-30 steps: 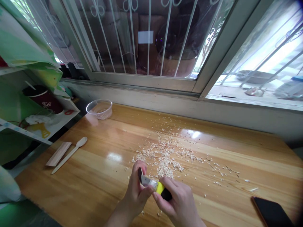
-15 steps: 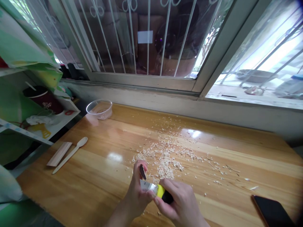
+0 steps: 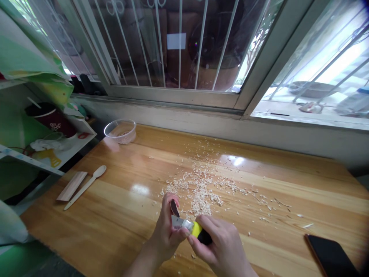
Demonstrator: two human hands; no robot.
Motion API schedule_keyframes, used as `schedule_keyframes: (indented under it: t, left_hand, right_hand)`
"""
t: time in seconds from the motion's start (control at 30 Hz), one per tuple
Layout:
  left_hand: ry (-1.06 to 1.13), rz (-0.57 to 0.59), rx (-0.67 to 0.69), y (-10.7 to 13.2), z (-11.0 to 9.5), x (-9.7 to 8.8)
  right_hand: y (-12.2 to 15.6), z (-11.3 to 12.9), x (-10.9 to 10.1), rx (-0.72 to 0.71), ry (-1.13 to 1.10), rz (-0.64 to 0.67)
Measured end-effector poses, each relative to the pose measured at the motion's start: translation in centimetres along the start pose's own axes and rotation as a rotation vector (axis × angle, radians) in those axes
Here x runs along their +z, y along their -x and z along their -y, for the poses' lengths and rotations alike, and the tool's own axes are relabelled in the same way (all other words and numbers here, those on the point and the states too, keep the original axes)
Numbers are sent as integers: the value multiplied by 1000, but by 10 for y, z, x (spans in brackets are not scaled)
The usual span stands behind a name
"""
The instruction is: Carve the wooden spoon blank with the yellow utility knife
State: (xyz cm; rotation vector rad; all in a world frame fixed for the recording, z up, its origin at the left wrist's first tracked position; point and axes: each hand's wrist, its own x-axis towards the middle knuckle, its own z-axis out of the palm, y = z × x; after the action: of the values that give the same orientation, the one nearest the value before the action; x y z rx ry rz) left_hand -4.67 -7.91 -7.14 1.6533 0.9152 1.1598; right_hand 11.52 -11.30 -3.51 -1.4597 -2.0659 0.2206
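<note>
My right hand [image 3: 220, 246] grips a utility knife [image 3: 193, 229] with a yellow and black handle; its short silver blade points left. My left hand [image 3: 167, 234] is closed around a small dark piece [image 3: 174, 207] that sticks up between thumb and fingers, right against the blade. Both hands hover just above the near edge of the wooden table [image 3: 121, 192]. A spread of pale wood shavings [image 3: 201, 188] lies on the table just beyond the hands.
A wooden spoon [image 3: 85, 187] and a flat wooden strip [image 3: 72, 186] lie at the table's left. A clear plastic bowl [image 3: 120, 131] stands at the back left. A dark phone [image 3: 331, 256] lies at the near right. A cluttered shelf [image 3: 43, 154] stands left; barred windows behind.
The dark piece in my left hand has risen slightly above the blade. The hands have stayed in nearly the same spot; the view has shifted a little.
</note>
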Motion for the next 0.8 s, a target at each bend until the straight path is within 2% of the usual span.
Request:
schedule_keyframes:
  t: [0.2, 0.4, 0.63, 0.8]
  left_hand:
    - [5, -55, 44, -3, -3, 0]
    - [32, -193, 39, -5, -4, 5]
    - [-20, -38, 68, -7, -8, 1]
    - [-38, 11, 61, -4, -9, -1]
  right_hand:
    - [4, 4, 0, -1, 71, -45]
    - [8, 1, 3, 60, 66, -74]
    - [5, 1, -4, 32, -58, 28]
    - [4, 2, -9, 33, -41, 41]
